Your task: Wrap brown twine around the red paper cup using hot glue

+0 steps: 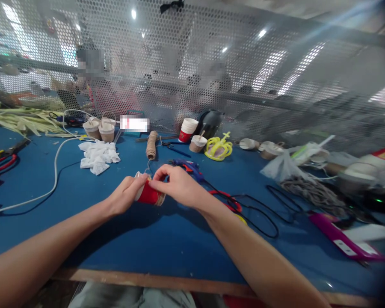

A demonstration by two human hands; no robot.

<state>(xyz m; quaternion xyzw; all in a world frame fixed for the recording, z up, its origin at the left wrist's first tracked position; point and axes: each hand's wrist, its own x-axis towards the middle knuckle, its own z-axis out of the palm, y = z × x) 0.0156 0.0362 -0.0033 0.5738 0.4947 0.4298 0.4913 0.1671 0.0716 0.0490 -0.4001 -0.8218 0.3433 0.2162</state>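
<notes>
A red paper cup (148, 195) with a white rim lies on its side in the air above the blue table, its rim toward the left and a band of twine round its base. My left hand (127, 193) is wrapped round the rim end. With thumb and forefinger pinched, my right hand (173, 184) touches the upper side of the cup, where a bit of twine shows. From there a thin strand leads back to a twine spool (152, 145). Just behind my right hand lies a blue glue gun (188, 168).
Crumpled white gloves (99, 156) and wrapped cups (107, 130) stand back left. Stacked cups (188, 128) and a yellow crown-like piece (218, 148) are at the back. Black cable (259, 231), red-handled scissors (227, 199) and a purple device (343, 239) lie right.
</notes>
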